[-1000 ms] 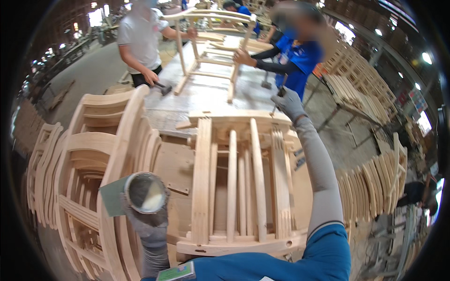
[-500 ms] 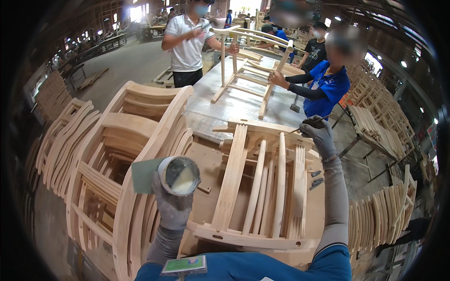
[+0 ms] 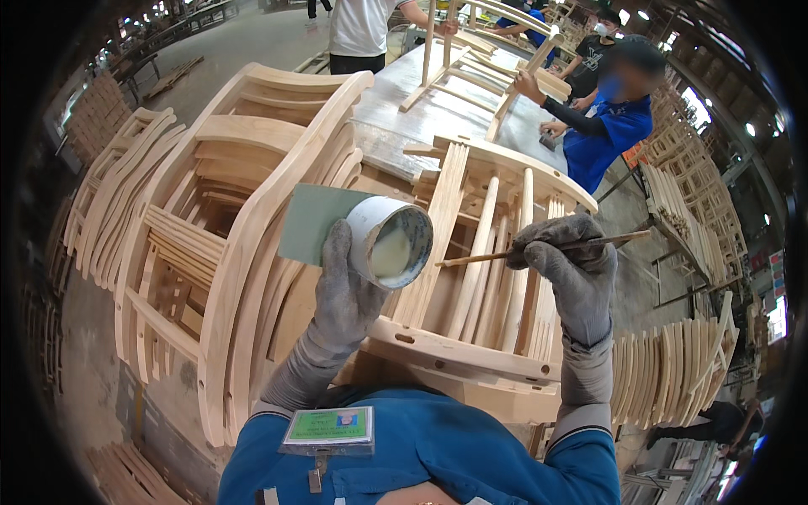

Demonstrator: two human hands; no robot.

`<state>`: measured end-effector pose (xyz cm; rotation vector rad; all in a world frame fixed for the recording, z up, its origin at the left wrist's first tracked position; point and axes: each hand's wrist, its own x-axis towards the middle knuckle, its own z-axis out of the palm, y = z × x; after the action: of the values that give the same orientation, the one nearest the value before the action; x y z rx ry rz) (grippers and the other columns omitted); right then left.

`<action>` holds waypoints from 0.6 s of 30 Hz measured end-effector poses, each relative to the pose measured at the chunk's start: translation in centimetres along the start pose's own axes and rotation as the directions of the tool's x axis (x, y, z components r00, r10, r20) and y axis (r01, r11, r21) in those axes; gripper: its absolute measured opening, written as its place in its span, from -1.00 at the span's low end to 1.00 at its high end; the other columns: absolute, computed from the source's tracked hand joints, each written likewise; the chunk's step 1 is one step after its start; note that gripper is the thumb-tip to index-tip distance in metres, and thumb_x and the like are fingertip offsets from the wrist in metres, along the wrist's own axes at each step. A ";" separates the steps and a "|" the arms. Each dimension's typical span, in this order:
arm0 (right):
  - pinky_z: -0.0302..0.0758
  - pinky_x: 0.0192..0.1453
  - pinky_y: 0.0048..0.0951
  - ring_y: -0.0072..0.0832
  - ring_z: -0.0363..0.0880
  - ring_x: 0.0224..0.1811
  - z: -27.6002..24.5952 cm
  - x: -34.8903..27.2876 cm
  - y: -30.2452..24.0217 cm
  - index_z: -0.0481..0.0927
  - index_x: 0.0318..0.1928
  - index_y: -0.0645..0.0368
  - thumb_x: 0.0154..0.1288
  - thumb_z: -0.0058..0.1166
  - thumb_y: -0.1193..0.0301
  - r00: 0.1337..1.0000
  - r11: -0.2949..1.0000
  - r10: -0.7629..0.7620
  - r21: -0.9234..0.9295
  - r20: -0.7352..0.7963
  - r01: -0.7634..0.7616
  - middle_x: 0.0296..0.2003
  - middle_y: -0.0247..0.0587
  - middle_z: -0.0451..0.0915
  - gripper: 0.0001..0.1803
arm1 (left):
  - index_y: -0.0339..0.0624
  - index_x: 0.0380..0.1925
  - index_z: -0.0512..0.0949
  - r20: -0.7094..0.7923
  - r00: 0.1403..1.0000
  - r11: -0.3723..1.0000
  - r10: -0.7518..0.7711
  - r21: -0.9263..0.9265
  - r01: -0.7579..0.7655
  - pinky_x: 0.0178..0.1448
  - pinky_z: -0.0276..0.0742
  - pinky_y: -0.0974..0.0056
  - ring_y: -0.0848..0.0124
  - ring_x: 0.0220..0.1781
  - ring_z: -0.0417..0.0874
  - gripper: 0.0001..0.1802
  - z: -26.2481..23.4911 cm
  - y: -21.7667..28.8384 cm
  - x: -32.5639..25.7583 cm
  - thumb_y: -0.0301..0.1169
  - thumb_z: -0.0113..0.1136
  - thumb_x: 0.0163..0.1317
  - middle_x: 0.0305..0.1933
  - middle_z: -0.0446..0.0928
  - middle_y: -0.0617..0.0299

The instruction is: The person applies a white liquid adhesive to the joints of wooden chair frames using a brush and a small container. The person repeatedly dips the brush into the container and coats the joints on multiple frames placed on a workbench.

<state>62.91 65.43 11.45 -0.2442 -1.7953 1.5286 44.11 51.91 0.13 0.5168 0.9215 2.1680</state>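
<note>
While both hands are gloved in grey, the left hand (image 3: 341, 290) is wrapped around a white cup (image 3: 389, 241), fingers (image 3: 338, 252) curled on its side, the open mouth tipped toward the right hand and showing pale creamy stuff inside. Pinned between cup and left fingers is a green sheet (image 3: 310, 220), sticking out to the left of them. Right hand (image 3: 571, 265): fingers (image 3: 547, 240) pressed together, pinching a thin wooden stick (image 3: 539, 249); the stick runs nearly level, one end pointing at the cup mouth and stopping just short of it, the other end poking out past the right fingers to the right. Whether the tip is wet cannot be told. Beneath and between both hands lies a slatted chair frame (image 3: 471, 278) of pale bare wood, resting on the tabletop (image 3: 404, 118). Left of the left fingers, a stack of curved frames (image 3: 219, 219) leans on edge. Beyond the fingers, at the far end of the tabletop, a person in white (image 3: 362, 29) and a person in blue (image 3: 610, 126) handle another frame (image 3: 484, 50). Below the hands, a green badge (image 3: 328, 427) hangs on the wearer's blue shirt. Right of the right fingers, further stacked wooden parts (image 3: 673, 379).
</note>
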 end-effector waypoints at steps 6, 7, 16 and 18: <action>0.59 -0.14 -0.51 -0.49 0.61 -0.22 1.9 -0.8 0.6 0.50 -0.27 0.32 0.09 0.19 0.68 0.999 0.996 0.032 -0.089 0.005 -0.032 -0.27 -0.07 0.62 -0.81 | -0.15 0.16 0.28 0.192 0.974 0.964 -0.118 -0.215 0.159 0.25 0.39 0.14 0.29 0.19 0.44 -0.42 2.1 1.5 -0.6 0.06 -0.22 0.37 0.13 0.40 0.12; 0.59 -0.13 -0.51 -0.48 0.61 -0.22 2.1 -1.0 0.9 0.50 -0.27 0.32 0.08 0.19 0.68 0.999 0.996 0.034 -0.082 0.014 -0.033 -0.26 -0.08 0.62 -0.81 | -0.16 0.16 0.28 0.164 0.973 0.952 -0.162 -0.232 0.198 0.27 0.37 0.13 0.28 0.19 0.43 -0.43 2.2 1.6 -1.1 0.04 -0.22 0.37 0.13 0.41 0.11; 0.56 -0.01 -0.47 -0.45 0.58 -0.10 2.4 -0.7 3.6 0.52 -0.26 0.36 0.06 0.16 0.75 0.982 0.992 -0.004 -0.125 0.186 0.028 -0.22 -0.05 0.60 -0.79 | -0.18 0.17 0.26 0.214 0.969 0.952 -0.122 -0.252 0.176 0.31 0.35 0.15 0.28 0.20 0.42 -0.47 1.9 1.2 -0.5 -0.03 -0.22 0.40 0.11 0.41 0.08; 0.58 0.02 -0.45 -0.40 0.59 -0.10 2.8 -0.5 3.2 0.48 -0.25 0.35 0.11 0.10 0.74 0.982 0.984 0.167 0.051 0.092 -0.172 -0.20 -0.01 0.58 -0.82 | -0.18 0.16 0.28 0.209 0.967 0.928 -0.148 -0.308 0.209 0.30 0.36 0.15 0.27 0.19 0.43 -0.47 1.5 1.0 -0.2 -0.01 -0.24 0.40 0.11 0.42 0.08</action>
<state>60.43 63.85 8.29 -0.3129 -1.8330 1.7327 44.65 51.94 1.88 0.4383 0.4740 2.0133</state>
